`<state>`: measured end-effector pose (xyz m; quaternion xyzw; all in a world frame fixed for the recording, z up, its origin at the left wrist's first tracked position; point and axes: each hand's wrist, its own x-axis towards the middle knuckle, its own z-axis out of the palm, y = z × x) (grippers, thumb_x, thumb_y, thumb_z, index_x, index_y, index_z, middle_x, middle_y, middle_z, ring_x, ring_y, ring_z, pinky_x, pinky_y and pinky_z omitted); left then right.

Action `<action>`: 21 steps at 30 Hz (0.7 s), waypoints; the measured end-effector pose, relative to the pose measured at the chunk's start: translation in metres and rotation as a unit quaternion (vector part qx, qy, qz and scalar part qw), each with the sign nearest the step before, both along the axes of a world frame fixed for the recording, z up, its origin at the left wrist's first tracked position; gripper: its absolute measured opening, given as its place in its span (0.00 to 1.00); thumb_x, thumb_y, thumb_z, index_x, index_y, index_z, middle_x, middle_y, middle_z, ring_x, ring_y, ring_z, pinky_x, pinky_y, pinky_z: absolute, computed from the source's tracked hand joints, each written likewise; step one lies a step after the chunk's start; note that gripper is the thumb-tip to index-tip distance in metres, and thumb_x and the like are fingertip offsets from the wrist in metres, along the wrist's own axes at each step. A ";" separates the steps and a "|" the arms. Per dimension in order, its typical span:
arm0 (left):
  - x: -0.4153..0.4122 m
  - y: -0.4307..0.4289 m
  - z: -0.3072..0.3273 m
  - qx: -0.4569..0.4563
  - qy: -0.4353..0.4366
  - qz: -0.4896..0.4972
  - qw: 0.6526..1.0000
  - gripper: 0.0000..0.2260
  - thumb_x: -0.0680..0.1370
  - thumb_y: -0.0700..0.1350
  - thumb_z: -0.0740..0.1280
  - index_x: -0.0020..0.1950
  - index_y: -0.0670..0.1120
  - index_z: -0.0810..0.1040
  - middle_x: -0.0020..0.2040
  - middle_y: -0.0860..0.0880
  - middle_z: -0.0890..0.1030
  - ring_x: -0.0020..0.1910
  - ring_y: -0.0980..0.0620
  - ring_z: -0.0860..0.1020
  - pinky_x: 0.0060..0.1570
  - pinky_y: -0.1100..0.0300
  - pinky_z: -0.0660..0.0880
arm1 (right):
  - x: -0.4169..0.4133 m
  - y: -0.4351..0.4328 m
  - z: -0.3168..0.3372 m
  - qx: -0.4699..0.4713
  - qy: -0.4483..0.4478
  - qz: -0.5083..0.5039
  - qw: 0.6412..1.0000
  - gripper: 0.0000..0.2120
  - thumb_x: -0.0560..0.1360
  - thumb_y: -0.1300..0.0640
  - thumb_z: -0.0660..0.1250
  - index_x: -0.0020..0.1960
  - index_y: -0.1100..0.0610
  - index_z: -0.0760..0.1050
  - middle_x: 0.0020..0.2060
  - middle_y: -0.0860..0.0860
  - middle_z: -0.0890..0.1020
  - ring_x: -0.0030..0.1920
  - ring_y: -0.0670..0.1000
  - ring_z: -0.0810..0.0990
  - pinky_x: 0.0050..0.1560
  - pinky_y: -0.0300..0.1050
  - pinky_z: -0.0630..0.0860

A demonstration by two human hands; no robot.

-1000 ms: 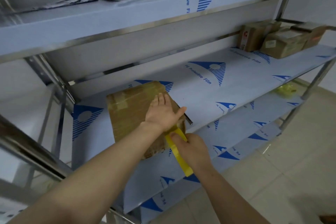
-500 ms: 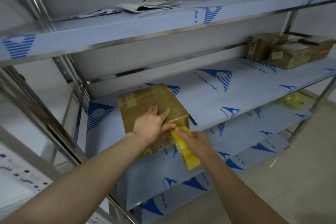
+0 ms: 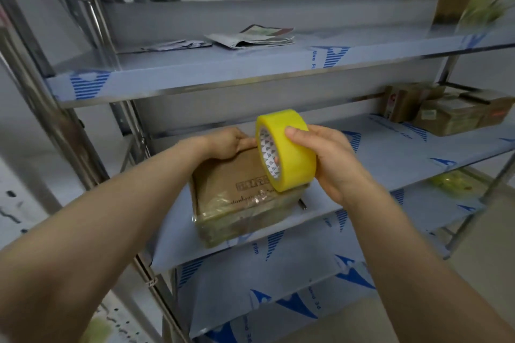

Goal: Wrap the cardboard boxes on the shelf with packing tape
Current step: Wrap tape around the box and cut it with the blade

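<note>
Here, right grip point(image 3: 331, 167) clutching one tape roll point(image 3: 292, 153), left grip point(image 3: 225, 145) clasping one box point(image 3: 231, 200)

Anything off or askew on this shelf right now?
The cardboard box sits skewed to the shelf front edge, its near corner at or past the lip. Tape film along its near edge is wrinkled and bunched.

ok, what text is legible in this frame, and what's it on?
"tive Fi": upper shelf film, cut off.
"film": middle shelf film, near the front edge.
cardboard box print: blurred, unreadable.
tape roll core print: too small to read.
far boxes labels: blurred, unreadable.
</note>
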<state>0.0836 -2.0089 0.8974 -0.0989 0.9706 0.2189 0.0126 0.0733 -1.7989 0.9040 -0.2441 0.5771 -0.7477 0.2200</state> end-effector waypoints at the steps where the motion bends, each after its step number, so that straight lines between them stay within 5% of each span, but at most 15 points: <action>1: -0.003 -0.002 0.000 0.002 0.003 0.018 1.000 0.18 0.81 0.53 0.58 0.54 0.41 0.81 0.56 0.43 0.81 0.52 0.46 0.78 0.51 0.59 0.72 | -0.002 -0.008 0.002 0.010 0.000 -0.029 1.000 0.07 0.73 0.57 0.70 0.48 0.60 0.80 0.40 0.54 0.84 0.39 0.51 0.82 0.38 0.41 0.80; 6: -0.006 0.009 0.002 -0.246 0.102 0.112 0.957 0.16 0.80 0.56 0.58 0.56 0.48 0.79 0.56 0.44 0.80 0.56 0.43 0.77 0.43 0.58 0.66 | -0.013 -0.039 0.017 0.040 0.007 -0.082 0.996 0.10 0.76 0.54 0.68 0.39 0.59 0.77 0.29 0.51 0.81 0.28 0.47 0.80 0.34 0.41 0.79; 8: -0.002 0.012 0.000 -0.225 0.086 0.113 0.964 0.17 0.79 0.55 0.57 0.63 0.48 0.75 0.63 0.43 0.76 0.62 0.42 0.74 0.51 0.54 0.67 | -0.019 -0.047 0.018 0.056 0.014 -0.100 0.993 0.11 0.76 0.50 0.68 0.41 0.58 0.76 0.34 0.52 0.81 0.34 0.49 0.80 0.40 0.45 0.80; 10: 0.004 0.012 -0.005 -0.156 -0.013 0.089 0.984 0.34 0.74 0.63 0.59 0.75 0.46 0.60 0.75 0.41 0.61 0.75 0.44 0.58 0.70 0.45 0.53 | -0.027 -0.051 0.016 0.063 0.020 -0.114 0.991 0.11 0.75 0.47 0.68 0.42 0.55 0.76 0.38 0.51 0.82 0.37 0.48 0.81 0.39 0.42 0.79; 13: 0.013 0.016 -0.015 -0.171 -0.135 0.055 0.974 0.61 0.62 0.73 0.67 0.77 0.45 0.35 0.77 0.42 0.34 0.75 0.45 0.33 0.71 0.41 0.33 | -0.031 -0.055 0.008 0.064 0.040 -0.118 0.990 0.14 0.75 0.44 0.66 0.45 0.55 0.79 0.40 0.52 0.83 0.38 0.48 0.82 0.40 0.40 0.79; 17: 0.015 0.023 -0.021 -0.231 -0.038 0.054 0.971 0.56 0.63 0.66 0.73 0.78 0.45 0.43 0.75 0.40 0.52 0.75 0.40 0.48 0.73 0.39 0.44 | -0.024 -0.054 0.002 0.037 0.036 -0.161 0.986 0.17 0.74 0.43 0.67 0.34 0.54 0.73 0.29 0.47 0.79 0.26 0.40 0.77 0.29 0.32 0.75; 21: 0.016 0.026 -0.010 -0.180 -0.069 -0.002 0.981 0.54 0.64 0.62 0.74 0.78 0.47 0.46 0.77 0.44 0.52 0.76 0.42 0.49 0.74 0.43 0.43 | -0.025 -0.048 0.012 0.032 0.014 -0.165 0.986 0.22 0.73 0.39 0.67 0.39 0.59 0.75 0.36 0.56 0.78 0.36 0.52 0.79 0.43 0.48 0.80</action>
